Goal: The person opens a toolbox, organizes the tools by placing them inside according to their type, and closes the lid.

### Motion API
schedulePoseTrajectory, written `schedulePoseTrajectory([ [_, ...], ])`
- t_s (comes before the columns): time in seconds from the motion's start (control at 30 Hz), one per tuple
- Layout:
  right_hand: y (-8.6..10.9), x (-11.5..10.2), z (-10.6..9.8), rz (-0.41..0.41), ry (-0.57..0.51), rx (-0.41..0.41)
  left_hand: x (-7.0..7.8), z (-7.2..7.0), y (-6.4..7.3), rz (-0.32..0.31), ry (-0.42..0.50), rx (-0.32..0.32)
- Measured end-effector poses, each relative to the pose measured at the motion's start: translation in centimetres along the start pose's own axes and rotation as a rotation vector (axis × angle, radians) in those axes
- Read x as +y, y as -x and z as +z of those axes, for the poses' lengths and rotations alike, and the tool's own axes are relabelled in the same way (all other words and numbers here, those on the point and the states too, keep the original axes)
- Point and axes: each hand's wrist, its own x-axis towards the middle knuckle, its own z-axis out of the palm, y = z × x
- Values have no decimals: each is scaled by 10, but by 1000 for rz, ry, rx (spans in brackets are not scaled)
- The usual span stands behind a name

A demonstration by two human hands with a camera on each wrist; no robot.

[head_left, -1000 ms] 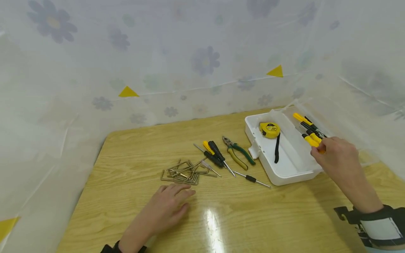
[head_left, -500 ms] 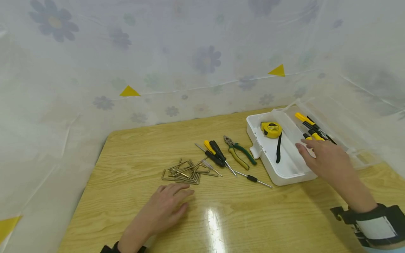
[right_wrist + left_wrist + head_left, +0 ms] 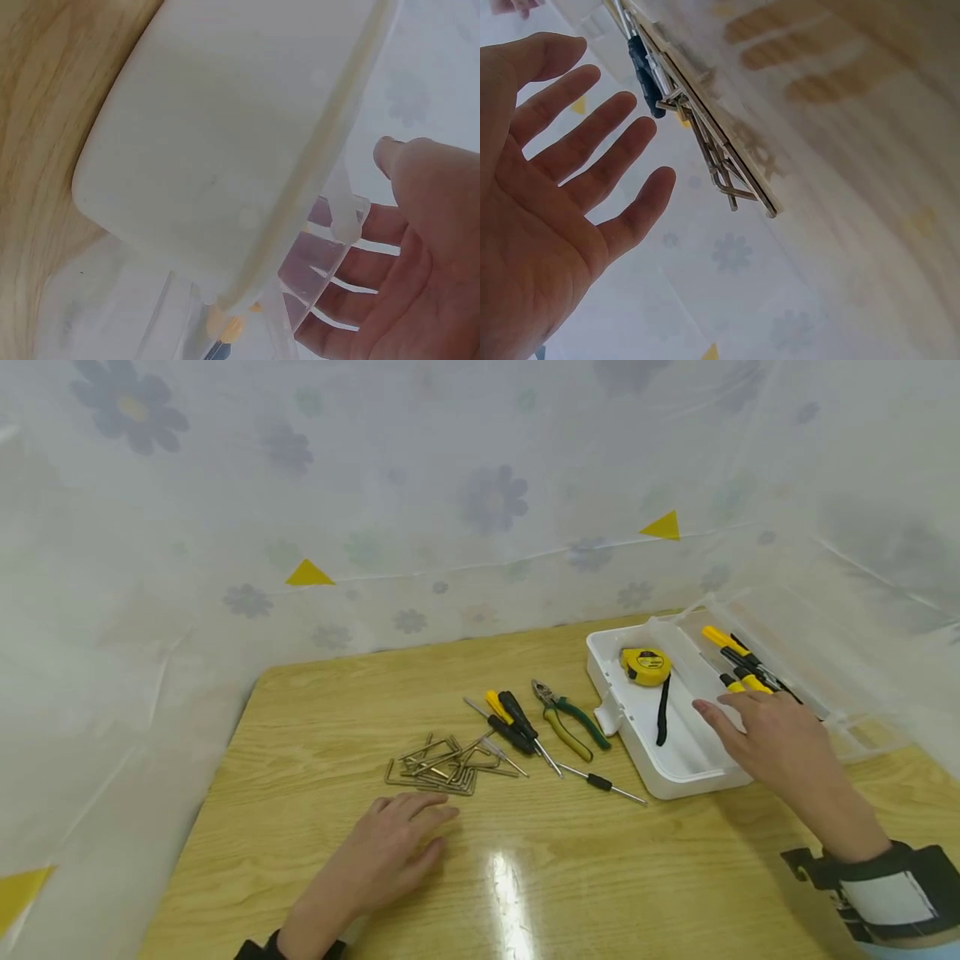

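Observation:
My right hand [image 3: 780,747] is over the right part of an open white toolbox [image 3: 643,752], its fingers loose and no tool seen in its grip. Just beyond its fingertips, yellow-and-black handled tools [image 3: 752,681] lie on the clear lid side, partly covered by the hand. In the right wrist view the fingers show behind the box's clear plastic edge. A yellow tape measure [image 3: 647,667] with a black strap sits in the box. My left hand [image 3: 386,852], fingers spread and relaxed, is beside a pile of L-shaped hex keys [image 3: 442,768], holding nothing.
Between the hands are several screwdrivers [image 3: 516,718], green-and-yellow pliers [image 3: 572,727] and a thin double-ended rod with a black grip [image 3: 598,782]. The clear lid [image 3: 832,677] lies folded out rightward. A flowered plastic sheet [image 3: 450,510] hangs behind the wooden table [image 3: 315,718].
My right hand has let go of the yellow-handled tool on the lid side and moved slightly left, its fingers loosening. The left hand stays nearly still.

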Motion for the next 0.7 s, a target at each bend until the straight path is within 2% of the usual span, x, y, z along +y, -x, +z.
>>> schedulePoseTrajectory([
  [0.17, 2, -9, 5, -74, -22, 170, -1, -2, 0, -10, -8, -9],
  [0.27, 0, -22, 8, -164, -62, 279, -3, -5, 0, -18, -13, 2],
  [0.37, -2, -41, 15, -284, -114, 326, -7, -8, 2, -33, -26, 28],
  [0.47, -3, -63, 25, -407, -158, 285, -11, -11, 5, -59, -21, 39],
  [0.53, -2, -79, 32, -478, -167, 228, -12, -13, 7, -73, -21, 37],
  [0.7, 4, -107, 43, -517, -171, -15, -17, -16, 17, -95, -32, 46],
])
